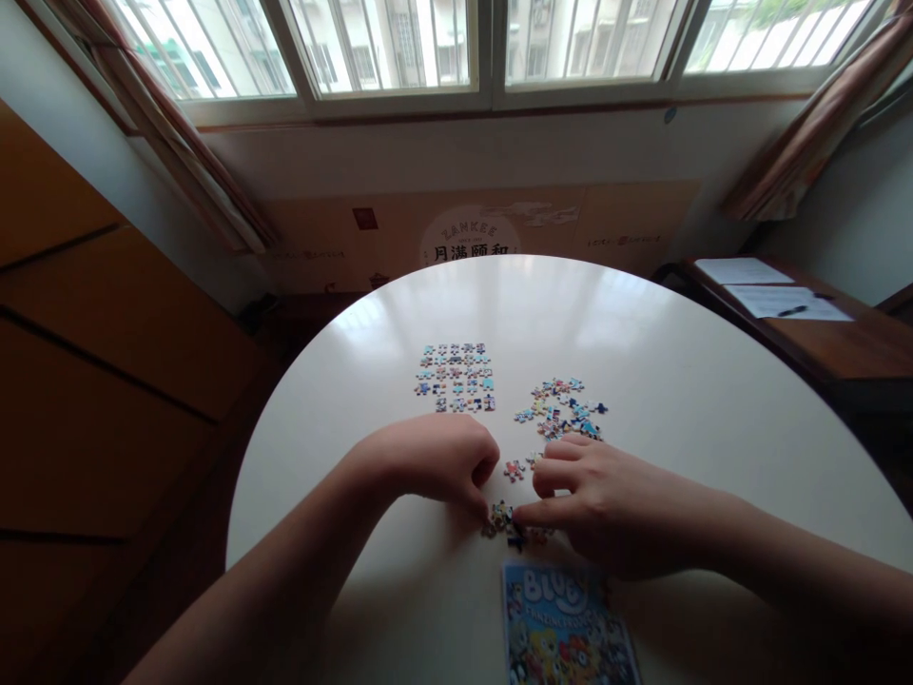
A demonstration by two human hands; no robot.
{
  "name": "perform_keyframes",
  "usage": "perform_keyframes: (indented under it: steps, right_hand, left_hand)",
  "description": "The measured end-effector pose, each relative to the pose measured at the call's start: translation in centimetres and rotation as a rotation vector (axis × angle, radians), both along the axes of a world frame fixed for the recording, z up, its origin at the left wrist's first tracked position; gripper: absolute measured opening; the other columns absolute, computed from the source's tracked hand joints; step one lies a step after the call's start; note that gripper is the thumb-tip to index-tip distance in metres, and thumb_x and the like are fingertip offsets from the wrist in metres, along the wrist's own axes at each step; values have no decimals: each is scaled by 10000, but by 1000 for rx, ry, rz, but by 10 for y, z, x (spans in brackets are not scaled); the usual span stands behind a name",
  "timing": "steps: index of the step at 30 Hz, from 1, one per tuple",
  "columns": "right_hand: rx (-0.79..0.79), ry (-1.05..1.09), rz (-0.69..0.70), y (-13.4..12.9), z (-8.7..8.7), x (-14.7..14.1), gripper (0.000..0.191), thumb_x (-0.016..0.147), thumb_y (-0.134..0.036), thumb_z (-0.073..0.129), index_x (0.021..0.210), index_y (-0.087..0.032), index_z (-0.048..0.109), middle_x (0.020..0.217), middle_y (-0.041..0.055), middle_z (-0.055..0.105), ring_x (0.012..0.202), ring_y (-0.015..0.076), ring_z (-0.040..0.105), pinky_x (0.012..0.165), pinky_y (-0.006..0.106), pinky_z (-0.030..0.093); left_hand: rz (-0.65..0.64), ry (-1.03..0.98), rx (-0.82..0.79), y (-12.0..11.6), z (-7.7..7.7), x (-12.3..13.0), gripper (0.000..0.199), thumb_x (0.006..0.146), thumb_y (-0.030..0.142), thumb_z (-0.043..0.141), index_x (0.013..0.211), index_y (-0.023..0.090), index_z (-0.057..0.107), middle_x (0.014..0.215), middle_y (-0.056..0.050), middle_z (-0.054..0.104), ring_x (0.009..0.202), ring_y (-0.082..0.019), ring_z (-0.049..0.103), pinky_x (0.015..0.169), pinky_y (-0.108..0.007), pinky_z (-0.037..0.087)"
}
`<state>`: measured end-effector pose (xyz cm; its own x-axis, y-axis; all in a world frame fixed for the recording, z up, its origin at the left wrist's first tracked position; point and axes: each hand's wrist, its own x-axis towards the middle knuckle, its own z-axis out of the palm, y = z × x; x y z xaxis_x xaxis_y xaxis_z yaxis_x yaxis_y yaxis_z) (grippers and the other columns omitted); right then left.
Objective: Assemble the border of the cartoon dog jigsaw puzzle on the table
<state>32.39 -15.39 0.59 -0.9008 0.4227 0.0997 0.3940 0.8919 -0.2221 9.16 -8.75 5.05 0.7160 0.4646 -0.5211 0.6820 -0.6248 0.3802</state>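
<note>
Both of my hands meet over a small cluster of jigsaw puzzle pieces [502, 517] on the white table. My left hand [446, 461] is closed, its fingers curled and its fingertips at the cluster's left edge. From the other side, my right hand [606, 495] has bent fingers, with one fingertip against a piece in the cluster. How firmly each hand grips is partly hidden. A reddish piece [514, 470] lies loose between the hands. Beyond my left hand, several pieces [456, 374] are laid out in spaced rows. A loose heap of pieces [567, 414] lies beyond my right hand.
A blue picture sheet or box lid [567, 628] with cartoon figures lies near me on the round white table [320, 381]. Papers [785, 300] and a dark pen rest on a wooden side table [870, 342] at the right. Windows and a wall are behind.
</note>
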Motion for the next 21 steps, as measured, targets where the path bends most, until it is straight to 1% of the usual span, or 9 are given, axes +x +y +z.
perform_keyframes:
  steps: [4, 7, 12, 16, 18, 21]
  right_hand:
    - [-6, 40, 23, 1, 0, 1, 428, 807, -117, 599, 1186, -298, 683, 892, 36, 597, 791, 207, 421, 739, 355, 341]
    - [-17, 81, 23, 2, 2, 3, 401, 782, -97, 599, 1116, -290, 708, 885, 33, 599, 785, 204, 423, 735, 351, 341]
    - [-40, 104, 22, 5, 2, 7, 340, 761, -60, 572, 982, -267, 727, 847, 29, 600, 779, 198, 435, 744, 348, 353]
    - [-38, 121, -9, 10, 3, 12, 275, 796, -40, 514, 872, -228, 700, 785, 24, 609, 775, 194, 432, 744, 347, 356]
    - [-37, 142, -22, 11, 3, 13, 266, 817, -44, 495, 858, -220, 690, 779, 22, 620, 776, 193, 437, 740, 348, 355]
    - [-52, 153, -11, 11, 4, 13, 261, 836, -65, 509, 915, -224, 700, 814, 19, 645, 790, 189, 455, 754, 347, 365]
  left_hand:
    - [-14, 35, 16, -1, 3, 2, 233, 737, 426, 758, 719, 207, 679, 682, 11, 653, 581, -130, 499, 535, -280, 349]
    - [-16, 47, 34, -4, 4, 4, 276, 735, 475, 769, 729, 209, 693, 691, 2, 660, 585, -136, 496, 545, -287, 350]
    - [-46, 55, 59, -7, 5, 6, 265, 717, 453, 785, 717, 203, 695, 689, -1, 651, 582, -135, 482, 544, -292, 340]
    - [-42, 53, 71, -7, 5, 4, 255, 708, 442, 788, 705, 206, 688, 671, 10, 643, 566, -130, 476, 529, -290, 335]
    - [-30, 55, 59, -8, 6, 3, 244, 721, 433, 770, 695, 205, 687, 644, 16, 634, 545, -126, 469, 515, -290, 329]
    - [-19, 51, 55, -12, 9, 4, 258, 749, 444, 741, 684, 199, 696, 612, 10, 624, 526, -125, 463, 510, -289, 324]
